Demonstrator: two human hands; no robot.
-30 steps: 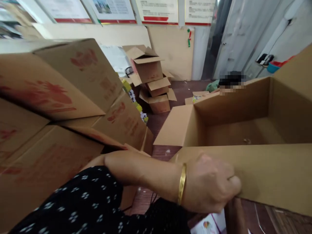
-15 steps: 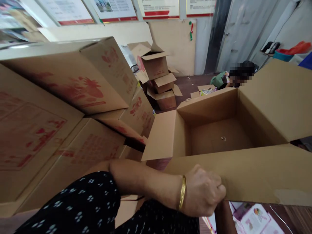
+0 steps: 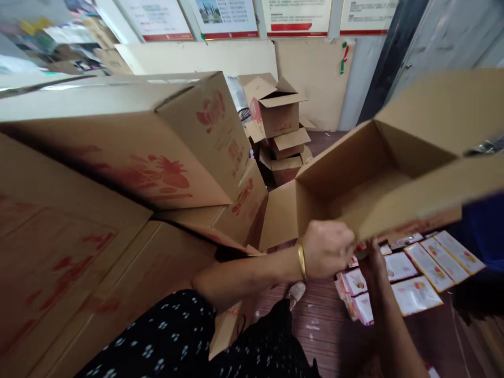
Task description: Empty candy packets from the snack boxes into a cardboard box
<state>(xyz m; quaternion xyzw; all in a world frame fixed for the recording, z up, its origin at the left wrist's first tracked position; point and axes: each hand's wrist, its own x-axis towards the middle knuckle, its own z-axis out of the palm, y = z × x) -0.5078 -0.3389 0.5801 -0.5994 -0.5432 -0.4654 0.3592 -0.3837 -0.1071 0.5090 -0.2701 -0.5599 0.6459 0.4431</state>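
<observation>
A large open cardboard box [image 3: 338, 173] hangs tilted above the floor, its opening turned toward me and its inside bare. My left hand [image 3: 328, 248], with a gold bangle at the wrist, is closed on the near corner of the box's front flap [image 3: 425, 197]. My right hand [image 3: 372, 257] comes up from below and meets the underside of the same flap right beside the left hand; its fingertips are hidden by the cardboard. My black dotted sleeve [image 3: 165, 336] fills the lower left.
Big cartons with red print [image 3: 129, 152] are stacked close on my left. A pile of small open boxes [image 3: 280, 131] stands by the back wall. Printed packets [image 3: 417, 268] lie spread on the dark floor under the box. Something blue [image 3: 484, 231] is at the right edge.
The box has risen off the floor and tipped up to the right with both hands on its near flap. The packets beneath it have come into view.
</observation>
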